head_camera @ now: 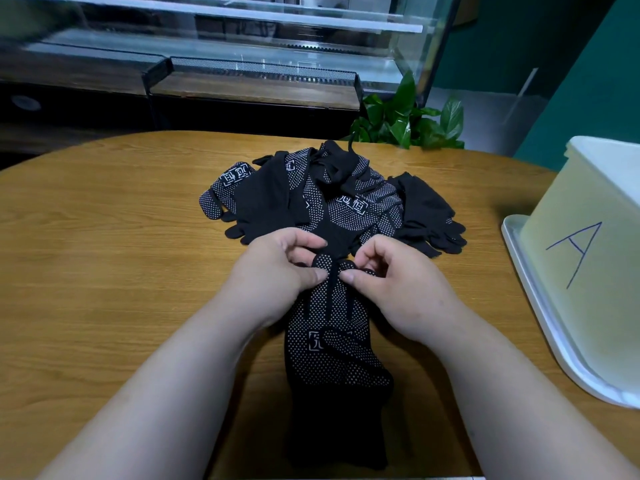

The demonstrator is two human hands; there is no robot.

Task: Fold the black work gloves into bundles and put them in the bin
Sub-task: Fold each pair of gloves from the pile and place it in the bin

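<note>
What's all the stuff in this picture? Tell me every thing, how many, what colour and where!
table: one, brown wood, under everything
glove pile: several, too tangled to count, black with white dots, middle of the table
held glove: one or a stacked pair, cannot tell, black with white dots, flat on the table nearest the person
bin: one, pale with a blue letter A, right side of the table
tray: one, white, under the bin
plant: one, green, behind the table's far edge
glass case: one, clear, at the back
left hand: one, pinches the held glove's far end
right hand: one, pinches the same end, beside the left hand
</note>
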